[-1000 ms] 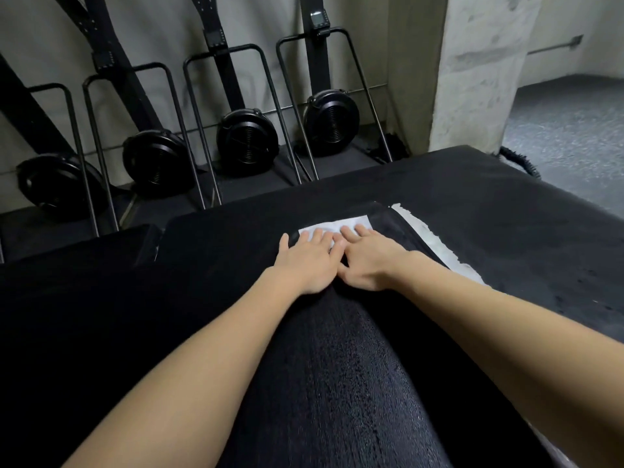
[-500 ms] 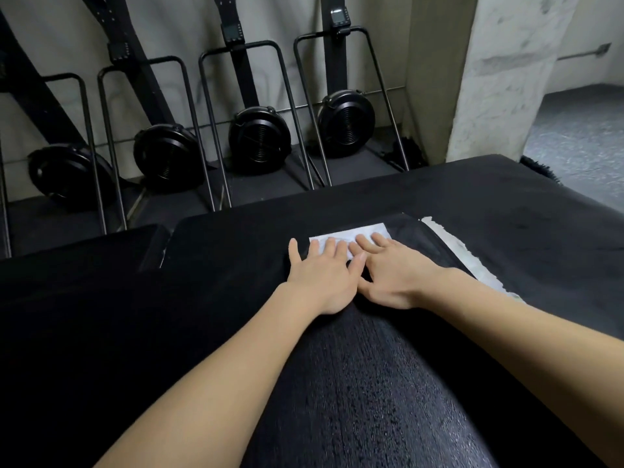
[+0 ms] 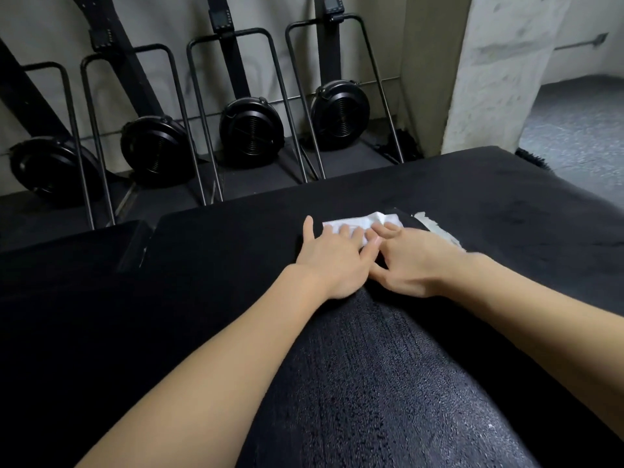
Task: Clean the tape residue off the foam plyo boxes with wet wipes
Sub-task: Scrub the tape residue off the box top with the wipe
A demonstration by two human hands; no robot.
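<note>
Your left hand (image 3: 332,261) lies flat w/ fingers spread, pressing a white wet wipe (image 3: 361,221) onto the black foam plyo box (image 3: 219,265). Your right hand (image 3: 417,265) sits just beside it, touching, fingers bent, fingertips on the wipe's right part; can't tell if it pinches the wipe. A torn white tape strip (image 3: 435,229) runs along the box top, just right of the wipe. Behind the box: four black fan machines (image 3: 251,128) vs. the wall, a concrete pillar (image 3: 493,69) at right.
</note>
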